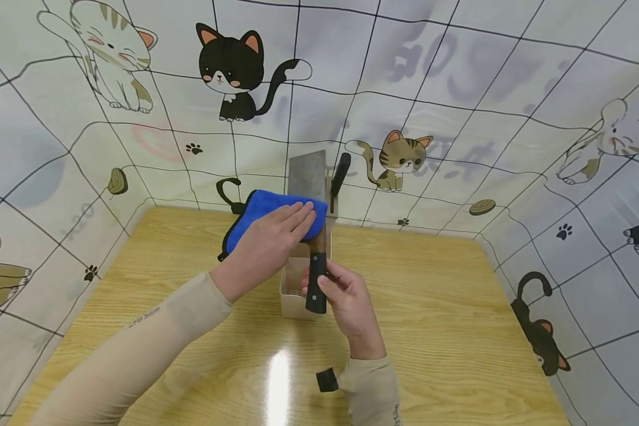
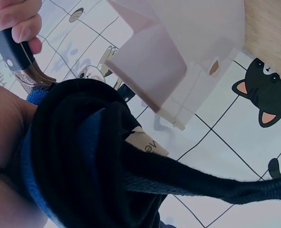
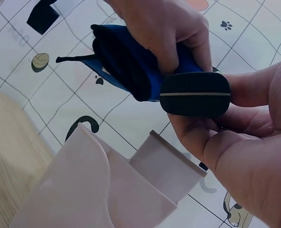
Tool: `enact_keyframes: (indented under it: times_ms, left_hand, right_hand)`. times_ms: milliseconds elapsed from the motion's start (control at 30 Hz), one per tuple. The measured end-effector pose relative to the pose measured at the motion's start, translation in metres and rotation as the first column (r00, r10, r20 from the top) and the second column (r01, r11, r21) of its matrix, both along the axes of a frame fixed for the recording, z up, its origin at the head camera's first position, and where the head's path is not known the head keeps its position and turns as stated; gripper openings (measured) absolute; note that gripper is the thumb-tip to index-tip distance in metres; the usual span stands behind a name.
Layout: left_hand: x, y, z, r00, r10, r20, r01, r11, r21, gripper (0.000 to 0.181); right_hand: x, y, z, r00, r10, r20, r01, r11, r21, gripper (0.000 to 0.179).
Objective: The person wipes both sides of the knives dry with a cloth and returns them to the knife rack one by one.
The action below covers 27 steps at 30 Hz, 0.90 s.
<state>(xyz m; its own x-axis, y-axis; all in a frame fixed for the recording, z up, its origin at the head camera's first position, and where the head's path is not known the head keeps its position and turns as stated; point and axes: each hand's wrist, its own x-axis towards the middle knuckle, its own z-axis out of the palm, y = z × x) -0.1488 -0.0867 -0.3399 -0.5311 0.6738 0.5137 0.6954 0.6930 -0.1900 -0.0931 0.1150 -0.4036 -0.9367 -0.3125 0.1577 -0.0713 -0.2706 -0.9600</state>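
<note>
My right hand (image 1: 352, 299) grips the black handle (image 1: 316, 290) of a cleaver, whose broad metal blade (image 1: 307, 173) points away toward the back wall. A blue cloth (image 1: 261, 207) with black edging lies folded over the blade near the handle. My left hand (image 1: 270, 236) pinches the cloth around the blade, fingers on top and thumb beneath. The left wrist view shows the bunched black-edged cloth (image 2: 83, 142) up close. In the right wrist view the handle's butt end (image 3: 195, 85) faces the camera. Below the cleaver stands a pale plastic knife holder (image 1: 298, 307), partly hidden.
Another black-handled tool (image 1: 341, 174) stands upright at the back of the holder. A small black square (image 1: 327, 380) is beside the right sleeve. The wooden table (image 1: 431, 307) meets cat-patterned sheeting (image 1: 447, 106) at the back and sides.
</note>
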Motion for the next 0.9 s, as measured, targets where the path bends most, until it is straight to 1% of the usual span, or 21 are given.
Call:
enact_keyframes:
  times_ms: [267,533,700,900]
  left_hand:
    - [0.006,-0.005,-0.006,1.0,0.002,-0.016,-0.002,0.999,-0.038,0.046]
    - [0.01,-0.009,-0.011,1.0,0.027,0.002,-0.027,0.997,-0.077,0.048]
    - [0.011,-0.012,-0.012,0.999,0.038,0.001,-0.038,0.996,-0.081,0.049]
    - [0.009,-0.016,-0.007,0.999,0.054,0.0,-0.054,0.997,-0.055,0.049]
  right_hand:
    - [-0.001,0.0,-0.001,0.999,-0.014,-0.03,0.012,0.998,-0.056,0.04]
    - [-0.001,0.002,0.0,0.999,-0.039,-0.006,0.038,0.998,-0.056,0.041]
    - [-0.002,0.002,0.002,0.999,-0.043,-0.017,0.042,0.998,-0.048,0.041]
    - [-0.002,0.003,0.002,0.999,-0.008,-0.044,0.006,0.999,-0.046,0.043]
